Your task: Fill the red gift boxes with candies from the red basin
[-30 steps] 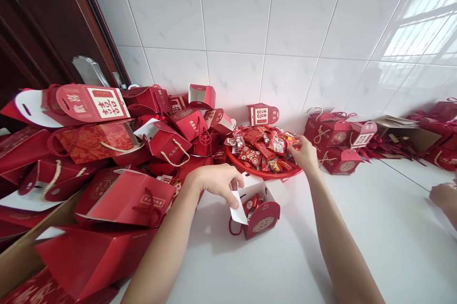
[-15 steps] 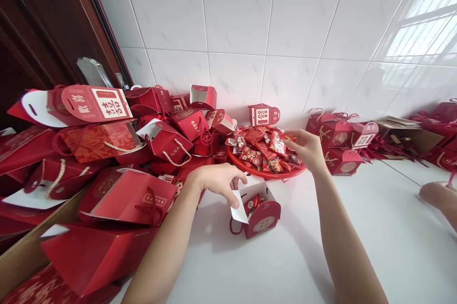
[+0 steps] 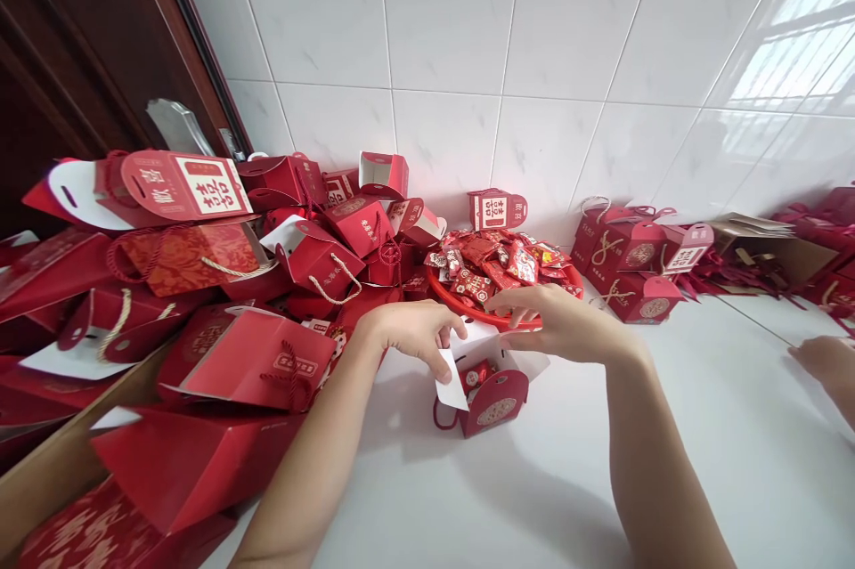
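A small dark red box (image 3: 492, 409) with a round gold emblem stands open on the white tabletop, red-wrapped sweets (image 3: 478, 375) inside. My left hand (image 3: 422, 333) pinches the box's white left flap between thumb and fingers. Over the box's right rear side is my right hand (image 3: 551, 320), its fingers apart and bent toward the opening; no item shows between them. Just behind, a red round tray (image 3: 575, 280) holds a heap of red packets (image 3: 491, 264).
Many red gift boxes (image 3: 254, 360) are piled on the left, some in a cardboard carton. More red boxes (image 3: 631, 244) stand to the right of the tray, beside an open brown carton (image 3: 768, 253). Another person's hand (image 3: 825, 364) rests at the right edge.
My right hand has moved from the packet heap toward me and down over the open box. My left hand still holds the flap. The view has shifted slightly.
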Motion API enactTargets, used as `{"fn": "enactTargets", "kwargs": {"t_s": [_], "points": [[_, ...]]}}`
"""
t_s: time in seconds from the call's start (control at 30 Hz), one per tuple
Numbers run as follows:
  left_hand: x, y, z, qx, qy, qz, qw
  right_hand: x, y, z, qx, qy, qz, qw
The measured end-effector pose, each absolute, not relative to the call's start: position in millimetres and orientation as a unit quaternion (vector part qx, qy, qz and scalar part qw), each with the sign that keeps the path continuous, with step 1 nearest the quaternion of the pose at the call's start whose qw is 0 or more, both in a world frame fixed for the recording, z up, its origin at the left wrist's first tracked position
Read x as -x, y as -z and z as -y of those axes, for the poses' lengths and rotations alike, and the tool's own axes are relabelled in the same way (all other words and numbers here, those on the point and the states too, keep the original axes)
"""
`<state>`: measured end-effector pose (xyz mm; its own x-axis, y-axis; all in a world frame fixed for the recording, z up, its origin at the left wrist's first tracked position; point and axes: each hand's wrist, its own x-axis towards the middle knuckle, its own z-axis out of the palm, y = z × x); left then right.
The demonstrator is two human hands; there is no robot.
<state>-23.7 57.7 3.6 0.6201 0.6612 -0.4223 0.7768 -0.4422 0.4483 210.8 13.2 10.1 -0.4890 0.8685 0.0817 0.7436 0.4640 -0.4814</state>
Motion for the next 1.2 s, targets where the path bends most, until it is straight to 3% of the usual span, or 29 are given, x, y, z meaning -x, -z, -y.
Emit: {"fn": "enactTargets", "kwargs": {"t_s": [0.17, 0.23, 0.43, 0.67, 0.93, 1.2], "points": [[21.2, -4.8, -56.9, -0.853, 0.113, -0.413, 0.299, -197.0, -4.8, 8.4, 0.617, -0.086, 0.781, 0.042], [20.3, -4.7, -54.7, -0.859, 0.122, -0.407, 0.284, -197.4, 2.2, 14.9, 0.643, -0.086, 0.760, 0.038], [21.3, 4.1, -43.6, -0.872, 0.099, -0.407, 0.254, -218.6, 23.5, 32.6, 0.569, -0.247, 0.775, 0.123], [31.7, 28.1, -33.3, -0.856, -0.047, -0.427, 0.289, -215.2, 48.7, 16.8, 0.421, -0.328, 0.811, 0.240], [39.1, 63.8, -10.0, -0.761, -0.290, -0.471, 0.340, -206.3, 90.4, 8.1, 0.331, -0.324, 0.797, 0.388], [33.6, 102.2, 12.8, -0.608, -0.498, -0.404, 0.467, -207.2, 105.7, 4.8, 0.310, -0.294, 0.807, 0.408]]}}
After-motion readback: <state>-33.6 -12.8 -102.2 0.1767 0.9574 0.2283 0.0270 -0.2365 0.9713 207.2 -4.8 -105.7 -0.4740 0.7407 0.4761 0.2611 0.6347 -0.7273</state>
